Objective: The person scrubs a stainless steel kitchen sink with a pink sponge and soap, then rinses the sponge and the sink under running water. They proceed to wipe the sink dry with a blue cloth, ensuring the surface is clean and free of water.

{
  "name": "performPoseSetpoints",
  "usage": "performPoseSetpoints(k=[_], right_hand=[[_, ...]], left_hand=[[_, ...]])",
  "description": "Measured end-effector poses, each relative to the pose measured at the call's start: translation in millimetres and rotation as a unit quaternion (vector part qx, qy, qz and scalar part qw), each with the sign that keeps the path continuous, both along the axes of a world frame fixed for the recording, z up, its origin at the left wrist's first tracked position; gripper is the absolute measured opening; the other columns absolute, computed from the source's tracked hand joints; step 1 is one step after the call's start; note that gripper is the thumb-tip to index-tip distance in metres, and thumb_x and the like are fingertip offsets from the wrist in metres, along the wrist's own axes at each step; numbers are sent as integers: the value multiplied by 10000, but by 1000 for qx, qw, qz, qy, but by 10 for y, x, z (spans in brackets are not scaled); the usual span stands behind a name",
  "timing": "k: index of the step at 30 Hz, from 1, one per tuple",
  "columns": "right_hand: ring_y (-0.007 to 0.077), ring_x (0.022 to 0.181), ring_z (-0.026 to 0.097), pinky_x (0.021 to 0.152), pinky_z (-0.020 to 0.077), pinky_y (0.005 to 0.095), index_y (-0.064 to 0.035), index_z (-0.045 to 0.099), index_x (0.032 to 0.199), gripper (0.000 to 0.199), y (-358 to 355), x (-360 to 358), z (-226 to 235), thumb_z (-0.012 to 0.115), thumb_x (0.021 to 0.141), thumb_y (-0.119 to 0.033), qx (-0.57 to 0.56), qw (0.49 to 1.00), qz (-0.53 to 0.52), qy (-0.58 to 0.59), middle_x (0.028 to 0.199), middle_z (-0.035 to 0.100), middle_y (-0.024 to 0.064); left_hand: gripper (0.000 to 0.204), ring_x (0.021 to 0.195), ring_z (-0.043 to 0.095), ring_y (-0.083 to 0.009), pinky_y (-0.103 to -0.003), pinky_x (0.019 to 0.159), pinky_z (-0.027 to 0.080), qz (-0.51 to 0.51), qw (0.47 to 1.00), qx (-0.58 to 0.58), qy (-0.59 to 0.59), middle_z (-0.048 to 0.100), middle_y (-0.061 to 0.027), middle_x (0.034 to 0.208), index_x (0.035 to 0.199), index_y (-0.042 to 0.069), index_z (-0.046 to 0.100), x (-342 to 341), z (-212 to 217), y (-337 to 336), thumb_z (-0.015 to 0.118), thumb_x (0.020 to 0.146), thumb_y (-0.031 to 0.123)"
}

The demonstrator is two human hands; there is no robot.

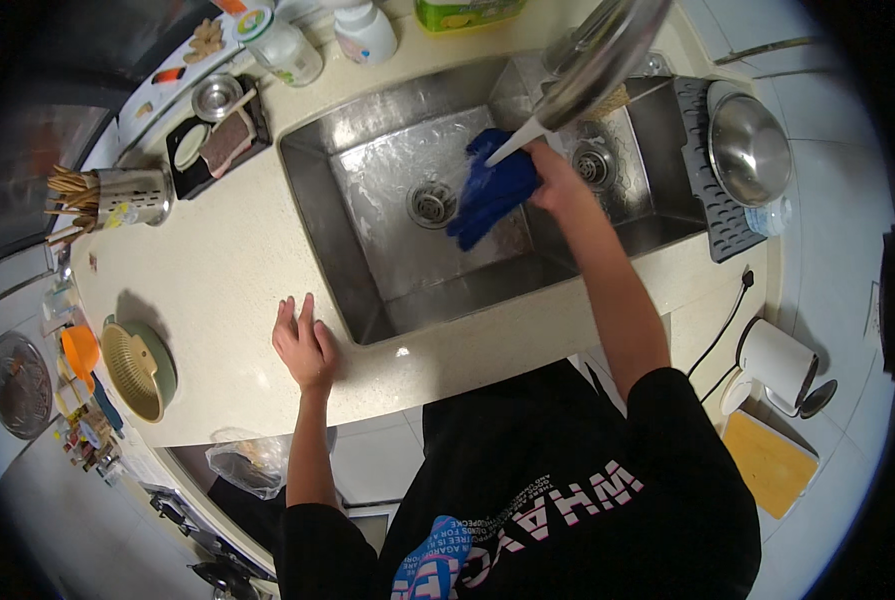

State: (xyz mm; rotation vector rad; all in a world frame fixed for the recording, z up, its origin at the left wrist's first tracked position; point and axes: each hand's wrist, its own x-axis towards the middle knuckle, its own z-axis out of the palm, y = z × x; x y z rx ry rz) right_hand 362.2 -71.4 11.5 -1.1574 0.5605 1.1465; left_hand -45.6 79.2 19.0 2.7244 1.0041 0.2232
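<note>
My right hand point(554, 178) reaches over the steel sink point(312, 190) and grips a blue cloth point(489, 192), which hangs above the sink floor near the round drain point(430, 203). The tap spout point(515, 142) ends right by the cloth and my fingers. My left hand point(305, 343) lies flat and empty on the cream counter point(217, 270), fingers spread, just left of the sink's front corner.
A second, smaller basin point(607, 170) lies to the right, with a dark draining mat point(712, 190) and steel bowl point(749, 148) beyond. A green-and-yellow colander point(139, 368), a chopstick holder point(127, 197), a black tray point(217, 140) and bottles point(365, 30) stand on the counter. A white kettle point(775, 362) is at right.
</note>
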Motion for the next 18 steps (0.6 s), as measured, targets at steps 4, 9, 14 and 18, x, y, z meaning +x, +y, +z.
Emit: performPoseSetpoints(k=[4,9,14,18], right_hand=[[215,922,615,854,513,368,-29,527,1169,323,-22,-215,255,471,959,-267,189,979,-55,45,1053,614,89],[220,987,610,865,512,358,-38,521,1197,316,-27,-451,363,447,965,-240,146,984,-8,-101,1100,610,92],[180,978,598,826,511,347,-99,493,1228,320,-111,-481,500,477,958,-270,153,987,-13,-56,1120,591,54],[185,976,598,833,507,359,-108,504,1209,292,-134,-502,382,490,951,-245,211,976,-27,-36,1106,596,53]], left_hand=[[390,1245,380,-341,-457,1018,259,2,1000,8,-20,451,-182,1293,1255,100,536,16,-10,-46,459,874,134],[277,1150,455,-337,-436,980,320,56,981,-67,-176,510,-176,1185,1105,54,616,119,51,-64,511,853,102],[283,1031,552,-296,-357,893,428,10,914,-280,-294,585,-166,1080,1067,23,602,1537,330,-500,640,793,82],[562,1096,529,-283,-370,969,412,276,415,-850,-169,550,-142,1164,1291,42,421,2536,157,-667,594,866,367]])
